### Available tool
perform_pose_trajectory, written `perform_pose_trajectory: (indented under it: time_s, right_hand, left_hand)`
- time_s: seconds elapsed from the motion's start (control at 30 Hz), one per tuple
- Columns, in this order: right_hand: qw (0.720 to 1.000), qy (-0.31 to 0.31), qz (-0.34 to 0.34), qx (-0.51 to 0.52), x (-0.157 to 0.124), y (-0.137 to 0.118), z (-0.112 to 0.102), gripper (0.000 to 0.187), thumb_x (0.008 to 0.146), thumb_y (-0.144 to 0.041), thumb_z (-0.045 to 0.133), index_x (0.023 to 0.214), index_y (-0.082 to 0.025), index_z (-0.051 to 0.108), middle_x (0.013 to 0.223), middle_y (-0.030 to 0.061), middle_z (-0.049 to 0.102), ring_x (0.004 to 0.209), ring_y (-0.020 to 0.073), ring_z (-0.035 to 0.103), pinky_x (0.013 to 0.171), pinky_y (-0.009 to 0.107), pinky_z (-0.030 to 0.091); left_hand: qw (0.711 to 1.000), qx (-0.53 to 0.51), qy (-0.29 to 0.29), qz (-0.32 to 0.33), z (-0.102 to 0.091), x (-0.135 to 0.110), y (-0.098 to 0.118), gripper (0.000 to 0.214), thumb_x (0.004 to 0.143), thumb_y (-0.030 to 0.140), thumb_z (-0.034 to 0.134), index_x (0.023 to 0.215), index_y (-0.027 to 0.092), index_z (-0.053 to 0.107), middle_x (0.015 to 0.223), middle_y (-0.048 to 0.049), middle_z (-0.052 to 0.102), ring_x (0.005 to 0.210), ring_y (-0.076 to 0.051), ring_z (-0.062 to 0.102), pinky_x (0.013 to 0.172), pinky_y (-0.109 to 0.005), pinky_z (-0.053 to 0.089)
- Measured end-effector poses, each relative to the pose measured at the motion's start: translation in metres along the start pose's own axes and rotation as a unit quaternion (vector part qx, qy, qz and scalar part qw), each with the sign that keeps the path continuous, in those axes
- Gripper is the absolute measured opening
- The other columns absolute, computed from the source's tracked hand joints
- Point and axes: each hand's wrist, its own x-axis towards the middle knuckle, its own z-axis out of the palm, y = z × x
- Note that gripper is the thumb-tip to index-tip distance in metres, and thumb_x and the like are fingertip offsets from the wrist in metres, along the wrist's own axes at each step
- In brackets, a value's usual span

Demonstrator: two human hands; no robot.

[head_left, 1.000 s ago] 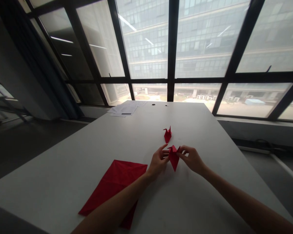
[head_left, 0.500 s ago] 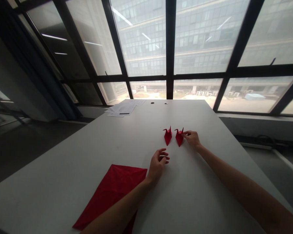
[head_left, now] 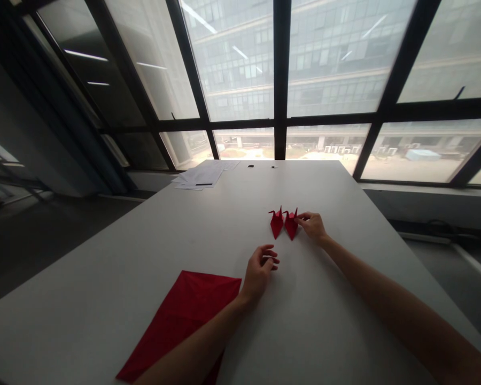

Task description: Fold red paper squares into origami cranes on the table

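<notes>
Two red origami cranes stand side by side on the white table (head_left: pixel 144 256). My right hand (head_left: pixel 313 225) pinches the right paper crane (head_left: pixel 291 227) at its right side, between thumb and fingers. Close beside it on the left is the other paper crane (head_left: pixel 276 225), which no hand touches. My left hand (head_left: pixel 260 267) rests nearer to me, its fingers loosely curled and apart, holding nothing. Under my left forearm lies a creased sheet of red paper (head_left: pixel 188 305), partly hidden by the arm.
Loose white papers (head_left: pixel 202 174) with a dark strip on them lie at the far left of the table. A round dark hole (head_left: pixel 250 166) and a small object (head_left: pixel 273 167) are near the far edge. Beyond stands a framed window (head_left: pixel 240 64).
My right hand has shifted the right paper crane leftward, so the gap to the other crane has narrowed. My left hand has hardly moved.
</notes>
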Motion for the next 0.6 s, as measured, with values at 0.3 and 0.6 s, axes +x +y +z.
perform_pose_trajectory:
  time_s: [0.3, 0.6]
  right_hand:
    - [1.000, -0.013, -0.012, 0.004, 0.001, 0.000, 0.003, 0.031, 0.070, -0.042, 0.069, 0.083, -0.015, 0.078, 0.076, 0.0085, 0.075, 0.065, 0.0188, 0.064, 0.063, 0.031, 0.051]
    - [0.994, 0.101, -0.021, -0.028, -0.018, -0.014, -0.020, 0.037, 0.075, -0.030, 0.056, 0.103, -0.011, 0.071, 0.095, 0.0136, 0.072, 0.078, 0.0215, 0.063, 0.073, 0.037, 0.052]
  left_hand:
    - [1.000, -0.005, 0.004, -0.004, 0.001, -0.001, 0.004, 0.041, 0.074, 0.012, 0.051, 0.113, 0.017, 0.059, 0.098, -0.0064, 0.062, 0.084, -0.017, 0.066, 0.073, -0.030, 0.052]
    - [0.999, -0.002, -0.022, 0.023, 0.013, -0.005, 0.016, 0.024, 0.077, 0.018, 0.053, 0.099, 0.016, 0.061, 0.084, -0.0042, 0.066, 0.075, -0.016, 0.063, 0.064, -0.026, 0.047]
